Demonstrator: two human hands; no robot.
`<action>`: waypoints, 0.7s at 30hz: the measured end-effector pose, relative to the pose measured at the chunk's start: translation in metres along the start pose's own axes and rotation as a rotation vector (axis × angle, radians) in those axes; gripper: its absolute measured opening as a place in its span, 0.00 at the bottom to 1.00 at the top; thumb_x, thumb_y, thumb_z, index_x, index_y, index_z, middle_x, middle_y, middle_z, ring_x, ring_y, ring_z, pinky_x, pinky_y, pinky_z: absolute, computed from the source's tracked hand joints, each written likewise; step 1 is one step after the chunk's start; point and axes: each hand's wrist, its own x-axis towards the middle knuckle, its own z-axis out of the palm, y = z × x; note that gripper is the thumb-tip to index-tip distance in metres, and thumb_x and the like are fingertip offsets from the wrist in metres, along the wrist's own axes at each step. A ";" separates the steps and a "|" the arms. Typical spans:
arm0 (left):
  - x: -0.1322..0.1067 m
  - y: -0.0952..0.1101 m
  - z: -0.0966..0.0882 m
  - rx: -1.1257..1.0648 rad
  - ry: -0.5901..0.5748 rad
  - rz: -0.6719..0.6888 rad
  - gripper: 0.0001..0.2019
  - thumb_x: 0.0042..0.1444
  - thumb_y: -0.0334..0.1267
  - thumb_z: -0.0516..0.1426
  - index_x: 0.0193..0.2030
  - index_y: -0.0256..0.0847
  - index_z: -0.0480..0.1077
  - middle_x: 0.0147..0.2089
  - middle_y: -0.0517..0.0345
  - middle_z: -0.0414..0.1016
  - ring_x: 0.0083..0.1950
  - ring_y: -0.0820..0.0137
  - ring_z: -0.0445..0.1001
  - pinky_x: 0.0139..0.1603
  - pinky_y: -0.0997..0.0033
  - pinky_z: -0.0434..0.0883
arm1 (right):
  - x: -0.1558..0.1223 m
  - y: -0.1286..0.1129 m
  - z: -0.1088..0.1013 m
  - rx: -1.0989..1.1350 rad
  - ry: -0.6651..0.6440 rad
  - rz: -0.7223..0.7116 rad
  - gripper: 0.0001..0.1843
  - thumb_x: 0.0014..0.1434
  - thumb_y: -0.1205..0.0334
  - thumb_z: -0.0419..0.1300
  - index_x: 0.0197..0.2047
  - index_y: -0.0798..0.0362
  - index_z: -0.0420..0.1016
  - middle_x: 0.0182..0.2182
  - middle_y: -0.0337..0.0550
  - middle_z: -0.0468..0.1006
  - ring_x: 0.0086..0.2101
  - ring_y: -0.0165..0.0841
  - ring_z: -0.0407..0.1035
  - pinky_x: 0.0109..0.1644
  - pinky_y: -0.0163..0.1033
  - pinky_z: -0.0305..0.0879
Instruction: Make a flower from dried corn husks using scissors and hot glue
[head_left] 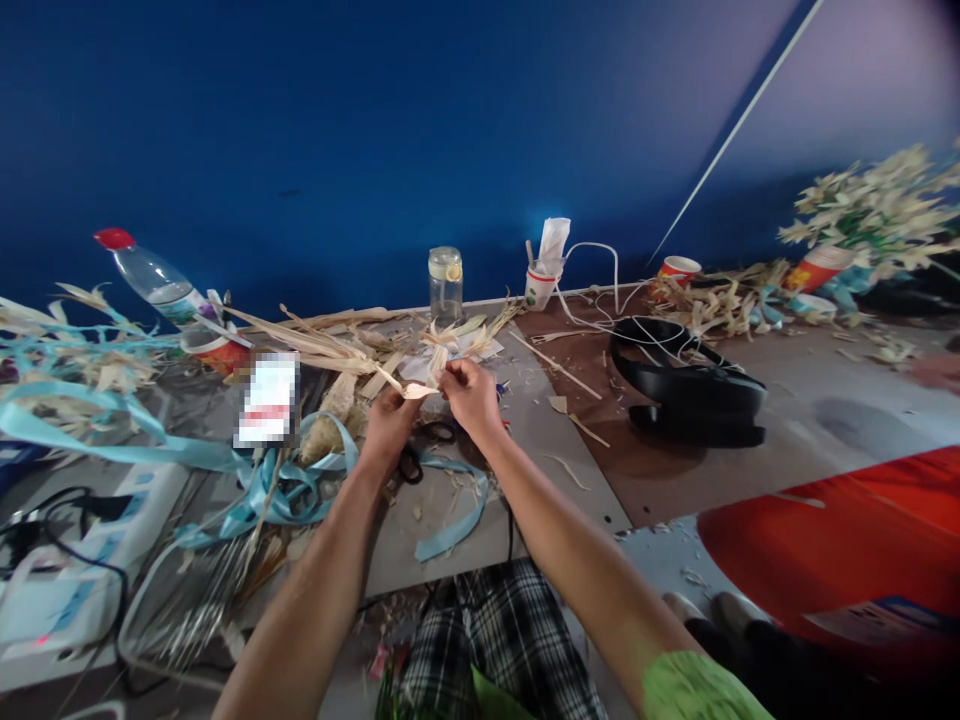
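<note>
Over the middle of the table, my left hand point(391, 422) pinches one end of a pale dried corn husk strip point(420, 391). Close beside it, my right hand point(472, 393) is closed at the base of a corn husk flower point(439, 356), whose pale petals stick up past the fingers. The strip runs between both hands up to the flower's base. Below my hands lie black-handled scissors point(410, 463), partly hidden by my left wrist, and a loose light-blue ribbon point(457, 530). More long husks point(315, 343) lie spread behind my left hand.
Left stand a tilted plastic bottle point(154, 280), a phone point(268, 400), tangled blue ribbon point(277, 495) and a power strip point(97, 560). Behind are a clear jar point(445, 285) and a paper cup point(541, 285). Right lie a black headset point(682, 390) and husk flowers point(877, 205).
</note>
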 end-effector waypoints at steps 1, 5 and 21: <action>0.000 -0.001 0.000 -0.013 0.001 0.008 0.11 0.42 0.42 0.62 0.30 0.36 0.73 0.20 0.64 0.64 0.21 0.77 0.59 0.23 0.77 0.57 | -0.001 0.001 0.001 0.001 -0.014 -0.001 0.11 0.53 0.54 0.56 0.28 0.54 0.69 0.20 0.35 0.70 0.24 0.28 0.63 0.31 0.32 0.60; -0.002 0.000 0.000 -0.017 0.021 0.002 0.12 0.43 0.44 0.62 0.30 0.36 0.72 0.20 0.64 0.64 0.22 0.77 0.59 0.23 0.77 0.57 | -0.003 0.005 0.005 -0.017 -0.037 -0.018 0.11 0.53 0.54 0.57 0.30 0.54 0.71 0.24 0.37 0.73 0.27 0.29 0.67 0.33 0.33 0.62; 0.024 -0.016 -0.022 -0.125 0.414 0.173 0.11 0.48 0.44 0.59 0.27 0.39 0.66 0.20 0.67 0.60 0.21 0.79 0.56 0.24 0.76 0.57 | -0.029 -0.026 0.000 -0.912 -0.686 -0.329 0.11 0.57 0.60 0.56 0.37 0.55 0.77 0.39 0.51 0.79 0.40 0.39 0.73 0.43 0.39 0.63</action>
